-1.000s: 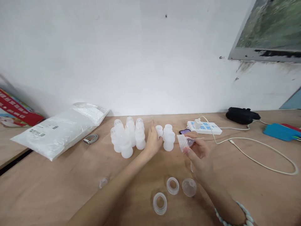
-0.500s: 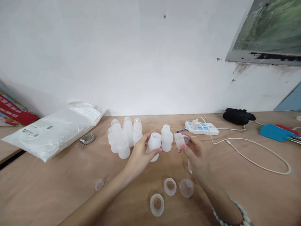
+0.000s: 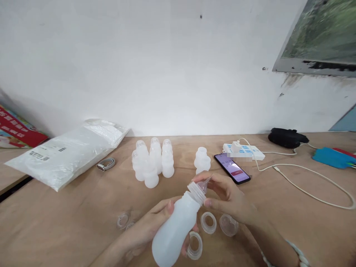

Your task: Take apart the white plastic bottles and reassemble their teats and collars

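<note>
1. The left hand is clamped around the body of a frosted white, rounded plastic bottle, thumb on the upper side and fingertips showing beyond its far side.
2. This bottle is held tilted above the brown wooden tabletop, its base toward the lower left and its neck toward the upper right.
3. The right hand has its fingers and thumb closed on a clear ribbed plastic collar, from which a transparent pointed teat projects.
4. The collar sits at the bottle's neck, tilted in line with it; how far it is threaded on cannot be told.
5. Below the right hand lie two translucent flat plastic rings, near each other, with a clear domed plastic cap just beside the farther one.
6. Left of centre stands a close cluster of white wavy-sided bottles with clear domed tops.
7. A white wavy plastic bottle shape stands apart to their right, its foot partly hidden by the right hand.
8. Beyond that hand, a black-edged smartphone with a lit screen lies near a white power strip.
</note>
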`<control>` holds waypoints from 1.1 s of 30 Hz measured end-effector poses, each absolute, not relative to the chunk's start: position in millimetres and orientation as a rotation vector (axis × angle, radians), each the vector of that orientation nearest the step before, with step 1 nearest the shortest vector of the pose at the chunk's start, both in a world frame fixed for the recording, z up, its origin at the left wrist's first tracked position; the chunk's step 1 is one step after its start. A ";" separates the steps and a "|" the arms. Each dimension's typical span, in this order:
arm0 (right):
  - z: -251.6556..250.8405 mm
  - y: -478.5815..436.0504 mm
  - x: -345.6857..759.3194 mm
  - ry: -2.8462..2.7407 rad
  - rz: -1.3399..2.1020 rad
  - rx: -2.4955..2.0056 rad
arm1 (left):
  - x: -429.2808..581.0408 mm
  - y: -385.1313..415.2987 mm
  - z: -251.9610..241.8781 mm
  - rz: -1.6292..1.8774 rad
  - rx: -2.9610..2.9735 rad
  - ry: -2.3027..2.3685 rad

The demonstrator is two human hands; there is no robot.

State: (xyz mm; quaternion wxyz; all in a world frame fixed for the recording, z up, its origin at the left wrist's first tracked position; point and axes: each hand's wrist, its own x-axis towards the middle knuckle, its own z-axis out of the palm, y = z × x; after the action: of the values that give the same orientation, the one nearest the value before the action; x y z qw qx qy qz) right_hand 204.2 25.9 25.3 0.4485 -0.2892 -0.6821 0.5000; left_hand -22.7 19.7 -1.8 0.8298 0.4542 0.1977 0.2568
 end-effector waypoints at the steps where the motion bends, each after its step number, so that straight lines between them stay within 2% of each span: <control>1: 25.1 26.0 203.5 -1.700 1.255 -0.705 | -23.2 19.5 -2.7 0.547 0.943 0.415; 12: 24.5 23.0 197.9 -1.725 1.405 -0.722 | -18.1 13.1 -7.0 0.429 0.760 0.459; 22: 22.9 25.7 190.9 -1.602 1.570 -0.487 | -17.6 14.2 -29.8 0.358 0.601 0.383; 27: 20.0 26.1 192.6 -1.633 1.489 -0.561 | -17.2 10.1 -16.8 0.397 0.626 0.390; 33: 11.2 26.8 192.2 -1.698 1.197 -0.911 | -14.8 9.3 -9.9 0.605 0.912 0.555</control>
State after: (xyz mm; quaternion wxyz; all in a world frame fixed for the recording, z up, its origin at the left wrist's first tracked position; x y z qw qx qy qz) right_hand 192.2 26.8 11.2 0.4229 -0.3638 -0.6783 0.4782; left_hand -14.8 9.3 -9.9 0.8177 0.4278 0.2604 0.2838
